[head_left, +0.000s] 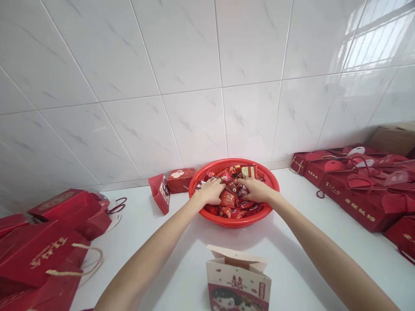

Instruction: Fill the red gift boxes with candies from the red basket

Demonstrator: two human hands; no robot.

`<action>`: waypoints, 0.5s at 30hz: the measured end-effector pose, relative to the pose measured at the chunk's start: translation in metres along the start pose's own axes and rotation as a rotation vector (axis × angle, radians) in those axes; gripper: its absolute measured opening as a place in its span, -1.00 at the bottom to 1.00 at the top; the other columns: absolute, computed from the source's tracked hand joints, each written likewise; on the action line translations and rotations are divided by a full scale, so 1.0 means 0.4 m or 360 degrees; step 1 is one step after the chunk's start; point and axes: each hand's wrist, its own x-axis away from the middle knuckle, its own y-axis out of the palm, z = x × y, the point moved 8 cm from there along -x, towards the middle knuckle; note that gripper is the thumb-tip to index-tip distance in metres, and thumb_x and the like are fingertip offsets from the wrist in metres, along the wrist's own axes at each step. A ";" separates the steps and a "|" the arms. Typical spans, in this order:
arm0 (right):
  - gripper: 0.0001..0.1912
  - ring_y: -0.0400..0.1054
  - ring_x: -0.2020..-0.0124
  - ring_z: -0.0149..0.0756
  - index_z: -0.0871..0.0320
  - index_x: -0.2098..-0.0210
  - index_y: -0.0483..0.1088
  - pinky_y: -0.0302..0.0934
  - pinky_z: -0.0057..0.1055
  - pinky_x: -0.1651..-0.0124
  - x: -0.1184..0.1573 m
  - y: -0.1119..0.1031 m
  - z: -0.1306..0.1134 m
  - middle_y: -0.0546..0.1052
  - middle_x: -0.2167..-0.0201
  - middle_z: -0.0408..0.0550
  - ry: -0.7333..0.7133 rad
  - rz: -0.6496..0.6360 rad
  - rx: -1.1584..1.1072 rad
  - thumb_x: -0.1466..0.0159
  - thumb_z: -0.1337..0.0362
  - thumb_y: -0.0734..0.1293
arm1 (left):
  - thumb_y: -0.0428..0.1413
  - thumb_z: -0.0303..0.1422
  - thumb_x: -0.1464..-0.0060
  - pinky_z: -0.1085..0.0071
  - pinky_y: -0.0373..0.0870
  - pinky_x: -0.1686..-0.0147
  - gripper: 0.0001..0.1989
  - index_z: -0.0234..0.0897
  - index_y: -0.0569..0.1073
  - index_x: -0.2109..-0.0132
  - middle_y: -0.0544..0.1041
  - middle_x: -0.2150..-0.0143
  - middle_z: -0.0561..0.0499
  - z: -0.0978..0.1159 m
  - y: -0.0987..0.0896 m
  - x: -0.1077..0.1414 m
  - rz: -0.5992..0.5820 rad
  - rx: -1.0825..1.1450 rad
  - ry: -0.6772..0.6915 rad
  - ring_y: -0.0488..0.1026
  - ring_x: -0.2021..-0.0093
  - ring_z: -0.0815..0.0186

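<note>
One left hand (212, 191) (grip unclear) and one right hand (256, 190) (grip apart) touch sweets (228, 199) in one basket (234, 223).

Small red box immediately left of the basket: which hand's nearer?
Left. Left hand is in the left part of the basket, towards the small red box; right hand is in its right part, farther off.

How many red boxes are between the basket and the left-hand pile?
2. The box with a pale emblem is by the wall, right next to the basket; the wedge-shaped box is just left of it. The basket may hide more.
</note>
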 end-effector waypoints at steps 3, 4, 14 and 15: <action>-0.32 0.35 -0.15 0.08 0.15 -0.31 0.24 0.27 -0.24 -0.01 0.009 0.001 -0.005 0.42 -0.16 0.25 0.0003 0.0027 0.0022 -0.21 0.38 0.37 | 0.23 -0.25 0.03 0.11 0.29 -0.19 -0.46 -0.37 0.44 -0.11 0.44 -0.16 -0.32 0.020 0.007 0.015 0.0037 0.0041 0.0041 0.38 -0.19 -0.09; -0.33 0.35 -0.15 0.09 0.15 -0.31 0.24 0.27 -0.24 -0.01 0.012 0.001 -0.008 0.42 -0.16 0.25 0.0000 0.0033 0.0024 -0.21 0.38 0.37 | 0.23 -0.22 0.03 0.09 0.27 -0.21 -0.42 -0.37 0.42 -0.13 0.43 -0.18 -0.32 0.024 0.007 0.020 0.0040 0.0060 0.0039 0.36 -0.20 -0.11; -0.47 0.37 -0.11 0.00 0.17 -0.19 0.30 0.27 -0.28 0.03 0.037 -0.017 -0.020 0.42 -0.14 0.18 0.0000 0.0181 -0.0140 -0.22 0.38 0.36 | 0.20 -0.31 -0.08 0.20 0.40 -0.03 -0.58 -0.29 0.39 -0.08 0.52 -0.11 -0.22 0.008 -0.023 0.067 0.0274 0.0522 -0.0268 0.46 -0.12 -0.02; -0.48 0.37 -0.10 0.00 0.18 -0.18 0.31 0.27 -0.28 0.03 0.039 -0.019 -0.020 0.41 -0.14 0.18 0.0011 0.0192 -0.0152 -0.22 0.38 0.35 | 0.16 -0.36 -0.11 0.20 0.41 -0.01 -0.63 -0.27 0.39 -0.07 0.53 -0.10 -0.19 0.002 -0.029 0.075 0.0337 0.0571 -0.0318 0.48 -0.10 0.01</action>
